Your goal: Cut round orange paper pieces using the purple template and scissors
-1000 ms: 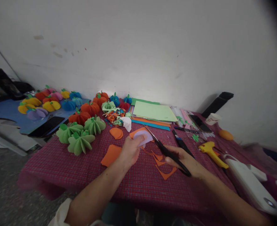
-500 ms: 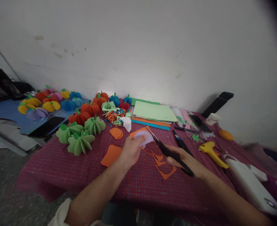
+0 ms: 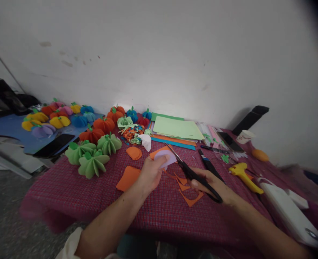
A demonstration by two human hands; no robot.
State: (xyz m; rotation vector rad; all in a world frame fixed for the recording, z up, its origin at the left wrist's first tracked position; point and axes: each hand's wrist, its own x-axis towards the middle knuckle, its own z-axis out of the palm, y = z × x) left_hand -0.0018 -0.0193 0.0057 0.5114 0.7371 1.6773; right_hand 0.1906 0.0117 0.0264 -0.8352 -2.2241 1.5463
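Observation:
My left hand (image 3: 152,173) pinches a lilac paper piece (image 3: 167,158) together with orange paper (image 3: 153,153), thumb on top. In my right hand (image 3: 207,181) are black-handled scissors (image 3: 189,172), their blades at the right edge of the held paper. Curved orange offcuts (image 3: 190,198) lie on the cloth below the blades. Left of my left hand are a stack of orange squares (image 3: 128,178) and, behind it, rounded orange cutouts (image 3: 134,153).
Green paper pumpkins (image 3: 93,163) and several coloured ones stand at left. Paper sheets (image 3: 177,128) and shredded scraps (image 3: 133,133) lie behind. A yellow glue gun (image 3: 245,176), a utility knife (image 3: 209,163), a paper cup (image 3: 244,136) and a white device (image 3: 288,212) are at right.
The view has shifted very slightly. Both hands, the paper and the scissors stay in nearly the same place.

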